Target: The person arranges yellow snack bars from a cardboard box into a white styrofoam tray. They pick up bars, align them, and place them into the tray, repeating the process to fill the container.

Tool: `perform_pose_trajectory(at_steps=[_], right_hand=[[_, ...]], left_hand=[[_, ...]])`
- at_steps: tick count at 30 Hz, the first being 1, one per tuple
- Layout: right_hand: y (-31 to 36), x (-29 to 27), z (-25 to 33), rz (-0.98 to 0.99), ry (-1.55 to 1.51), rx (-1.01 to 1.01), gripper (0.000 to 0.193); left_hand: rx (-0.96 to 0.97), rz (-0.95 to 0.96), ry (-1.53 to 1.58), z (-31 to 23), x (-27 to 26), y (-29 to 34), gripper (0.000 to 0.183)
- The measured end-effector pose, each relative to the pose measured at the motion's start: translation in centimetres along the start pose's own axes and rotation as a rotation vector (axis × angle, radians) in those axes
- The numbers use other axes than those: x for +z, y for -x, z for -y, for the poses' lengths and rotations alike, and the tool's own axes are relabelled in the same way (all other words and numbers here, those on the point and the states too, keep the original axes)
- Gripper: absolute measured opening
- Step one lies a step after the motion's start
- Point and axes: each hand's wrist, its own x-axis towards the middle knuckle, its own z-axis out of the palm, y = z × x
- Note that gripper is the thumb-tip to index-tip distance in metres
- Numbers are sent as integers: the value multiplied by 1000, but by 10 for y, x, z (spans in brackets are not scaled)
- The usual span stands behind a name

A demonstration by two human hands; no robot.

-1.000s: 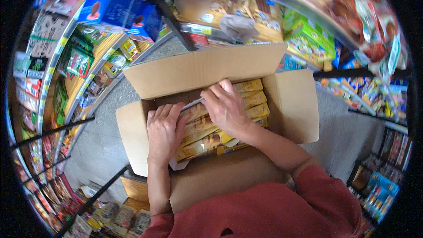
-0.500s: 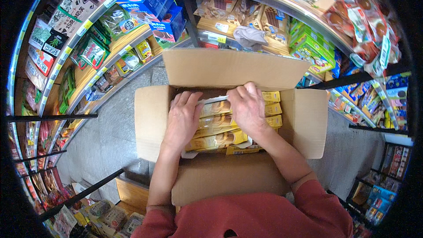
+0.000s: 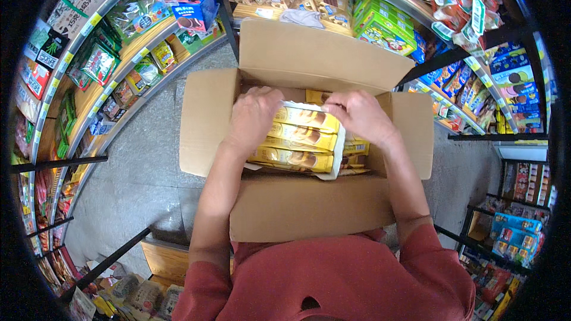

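Note:
A white-edged tray (image 3: 337, 153) filled with yellow snack packets (image 3: 300, 137) is inside an open cardboard box (image 3: 315, 208). My left hand (image 3: 256, 116) grips the tray's far left corner, fingers curled over the edge. At the far right corner, my right hand (image 3: 361, 116) pinches the rim with thumb and fingers. The tray sits at a slight tilt, its right side showing its white wall. More yellow packets (image 3: 355, 147) lie in the box to the right of the tray and partly beneath it. The tray's left edge is partly hidden by my left hand and arm.
The box's flaps are folded outward, one (image 3: 324, 50) standing at the far side. Curved shelves (image 3: 89, 107) of packaged snacks run along the left. Ahead are green boxes (image 3: 383, 27) and a grey cloth (image 3: 301, 18). A black shelf bar (image 3: 128, 255) juts in at lower left.
The tray has come up and shifted clear of the packets on the right, which now show beside it. My right hand has moved right to the tray's corner. The whole view has shifted.

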Motion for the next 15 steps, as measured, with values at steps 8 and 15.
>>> perform_pose_trajectory(at_steps=[8,15], right_hand=[[12,14,-45,197,371,470,58],[23,20,-50,190,320,355,100]], left_hand=[[16,57,-72,-2,-6,2,8],[-21,62,61,0,-18,17,6]])
